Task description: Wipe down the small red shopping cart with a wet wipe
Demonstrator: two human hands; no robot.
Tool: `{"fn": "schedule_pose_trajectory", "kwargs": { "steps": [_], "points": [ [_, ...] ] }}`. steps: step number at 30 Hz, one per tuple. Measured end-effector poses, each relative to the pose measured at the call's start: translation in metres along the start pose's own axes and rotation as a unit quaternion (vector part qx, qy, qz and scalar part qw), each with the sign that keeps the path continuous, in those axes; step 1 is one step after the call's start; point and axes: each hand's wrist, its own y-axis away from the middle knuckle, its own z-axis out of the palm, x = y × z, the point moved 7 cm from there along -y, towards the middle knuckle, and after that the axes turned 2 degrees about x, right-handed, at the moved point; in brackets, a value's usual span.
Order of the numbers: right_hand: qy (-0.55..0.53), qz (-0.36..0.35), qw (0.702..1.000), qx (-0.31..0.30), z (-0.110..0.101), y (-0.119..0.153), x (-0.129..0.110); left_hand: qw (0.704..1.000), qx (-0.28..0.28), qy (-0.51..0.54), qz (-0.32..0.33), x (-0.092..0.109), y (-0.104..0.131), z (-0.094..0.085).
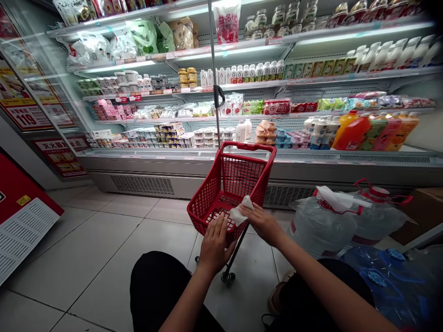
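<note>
A red plastic shopping cart on wheels stands in front of me, its lattice basket tilted towards me. My left hand lies against the near end of the basket, fingers stretched out over the rim and holding nothing. In my right hand is a crumpled white cloth, pressed at the basket's near right edge. Part of the cloth is hidden under the fingers, and I cannot tell whether it is a wipe or a tissue.
Behind the cart runs a refrigerated display case stocked with packaged goods. At right, large clear water bottles, blue water jugs and a cardboard box stand on the floor. A red cabinet is at left.
</note>
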Motion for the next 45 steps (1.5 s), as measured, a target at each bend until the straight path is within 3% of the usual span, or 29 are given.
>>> {"fn": "schedule_pose_trajectory", "kwargs": {
  "steps": [2, 4, 7, 10, 12, 15, 19, 21, 23, 28, 31, 34, 38, 40, 42, 45],
  "points": [
    [0.013, 0.037, 0.999, 0.012, -0.002, -0.004, 0.022, 1.000, 0.000, 0.002, 0.002, 0.002, -0.001, 0.001],
    [0.019, 0.061, 0.998, 0.020, -0.003, -0.006, 0.026, 1.000, 0.004, 0.007, 0.001, 0.005, -0.002, 0.001],
    [0.012, 0.053, 0.998, 0.025, -0.002, -0.001, -0.005, 1.000, 0.014, 0.009, -0.007, 0.008, -0.002, 0.001],
    [-0.009, -0.002, 1.000, 0.009, -0.001, 0.007, -0.052, 1.000, 0.022, 0.001, -0.014, 0.007, -0.001, 0.000],
    [-0.020, -0.035, 0.999, -0.006, 0.000, 0.012, -0.069, 1.000, 0.018, -0.006, -0.012, 0.007, 0.000, -0.001],
    [-0.027, -0.047, 0.998, -0.015, 0.000, 0.011, -0.051, 1.000, 0.007, -0.011, -0.004, 0.006, 0.002, -0.003],
    [-0.007, 0.033, 0.999, 0.009, -0.004, 0.000, 0.020, 1.000, 0.001, -0.009, 0.008, 0.008, 0.002, -0.005],
    [0.002, 0.061, 0.998, 0.009, -0.005, -0.003, 0.038, 1.000, 0.002, -0.007, 0.007, 0.010, 0.001, -0.005],
    [0.006, 0.065, 0.998, 0.009, -0.005, -0.003, 0.032, 1.000, 0.005, -0.007, 0.001, 0.011, 0.000, -0.004],
    [-0.014, -0.007, 1.000, -0.008, -0.003, 0.007, -0.041, 1.000, 0.017, -0.013, -0.014, 0.012, 0.001, -0.003],
    [-0.034, -0.052, 0.998, -0.024, -0.003, 0.013, -0.062, 1.000, 0.016, -0.017, -0.008, 0.011, 0.003, -0.003],
    [-0.059, -0.047, 0.997, -0.010, -0.005, 0.014, -0.038, 1.000, 0.008, -0.024, 0.006, 0.012, 0.005, -0.003],
    [-0.070, 0.048, 0.996, 0.014, -0.006, 0.010, 0.023, 0.999, 0.000, -0.027, 0.017, 0.018, 0.003, -0.002],
    [-0.067, 0.079, 0.994, 0.016, -0.005, 0.008, 0.036, 1.000, -0.001, -0.027, 0.012, 0.022, 0.001, 0.000],
    [-0.058, 0.092, 0.994, 0.019, -0.006, 0.008, 0.032, 1.000, 0.000, -0.026, 0.007, 0.025, 0.000, 0.003],
    [-0.040, 0.065, 0.997, 0.018, -0.006, 0.012, -0.004, 1.000, 0.009, -0.025, 0.001, 0.029, -0.001, 0.005]
  ]
}}
